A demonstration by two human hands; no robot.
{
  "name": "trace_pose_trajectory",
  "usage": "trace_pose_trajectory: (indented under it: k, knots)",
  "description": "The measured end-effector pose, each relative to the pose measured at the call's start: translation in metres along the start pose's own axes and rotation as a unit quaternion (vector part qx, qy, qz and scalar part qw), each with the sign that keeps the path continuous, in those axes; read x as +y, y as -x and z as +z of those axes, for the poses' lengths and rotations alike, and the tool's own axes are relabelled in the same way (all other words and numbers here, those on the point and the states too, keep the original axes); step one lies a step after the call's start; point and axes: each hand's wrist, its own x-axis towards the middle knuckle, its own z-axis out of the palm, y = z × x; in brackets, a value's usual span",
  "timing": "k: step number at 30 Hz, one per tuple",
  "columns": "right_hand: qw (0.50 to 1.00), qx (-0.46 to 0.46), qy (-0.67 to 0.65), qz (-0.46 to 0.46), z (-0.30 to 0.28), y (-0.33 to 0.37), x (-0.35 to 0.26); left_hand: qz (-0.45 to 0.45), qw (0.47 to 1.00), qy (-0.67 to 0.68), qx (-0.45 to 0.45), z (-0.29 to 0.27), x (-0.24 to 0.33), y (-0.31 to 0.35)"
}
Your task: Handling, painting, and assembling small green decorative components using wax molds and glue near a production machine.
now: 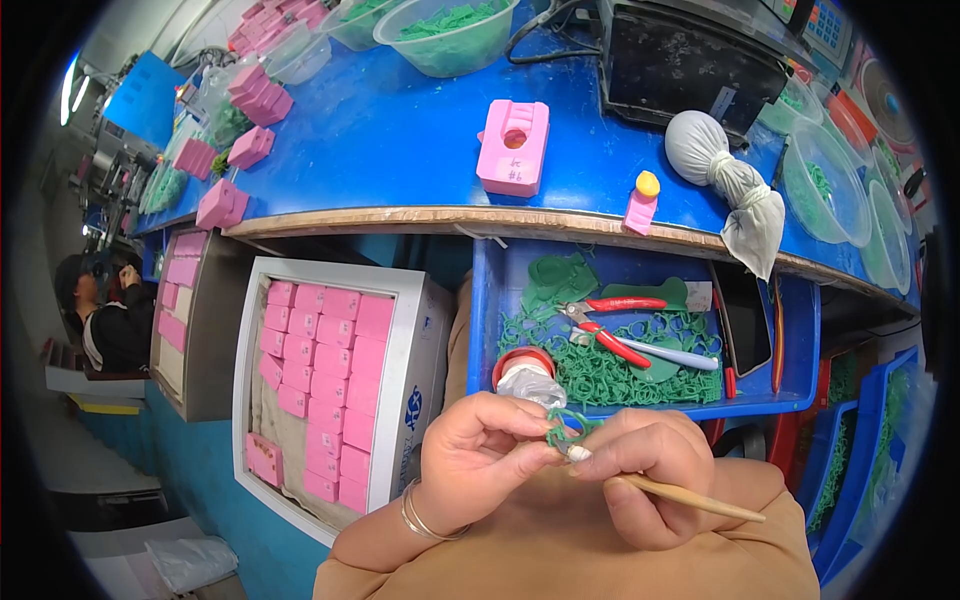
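Observation:
Between the fingertips of my left hand (pixel 480 450) are small green rings (pixel 566 428) that look like wax. My right hand (pixel 645 465) grips a thin wooden-handled tool (pixel 705 496); its tapered end points right, and a white tip (pixel 578 453) meets the rings. Just beyond my hands is an open blue drawer (pixel 487 300) with a heap of green rings (pixel 610 372). Red-handled cutters (pixel 612 322) and a pale blue-handled tool (pixel 672 352) lie on that heap. At the drawer's near left corner is a red-rimmed container with crumpled plastic (pixel 530 382).
A pink block mould (pixel 513 150), a small yellow-topped pink piece (pixel 642 203) and a tied white cloth bag (pixel 712 165) sit on the blue table (pixel 400 140). Left stands a white-framed box (pixel 243 370) of pink blocks. Clear bowls (pixel 450 45) hold green pieces. Another person sits far left.

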Motion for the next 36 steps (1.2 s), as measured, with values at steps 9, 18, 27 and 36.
trace_pose_trajectory:
  k: [9, 18, 27, 36]
  knots:
    - [0.999, 0.024, -0.018, 0.011, 0.002, 0.005, 0.001, -0.034, 0.999, 0.008, 0.036, 0.004, 0.004, -0.002]
    - [0.999, 0.024, 0.022, 0.007, 0.001, 0.003, 0.001, -0.004, 0.999, 0.039, -0.034, -0.005, -0.002, -0.001]
    - [0.999, 0.002, 0.036, -0.016, -0.001, -0.001, 0.001, -0.026, 0.999, 0.017, 0.033, 0.002, 0.001, -0.002]
    - [0.997, 0.015, 0.048, -0.052, -0.008, 0.0, -0.001, -0.051, 0.998, 0.031, 0.016, 0.002, 0.002, -0.004]
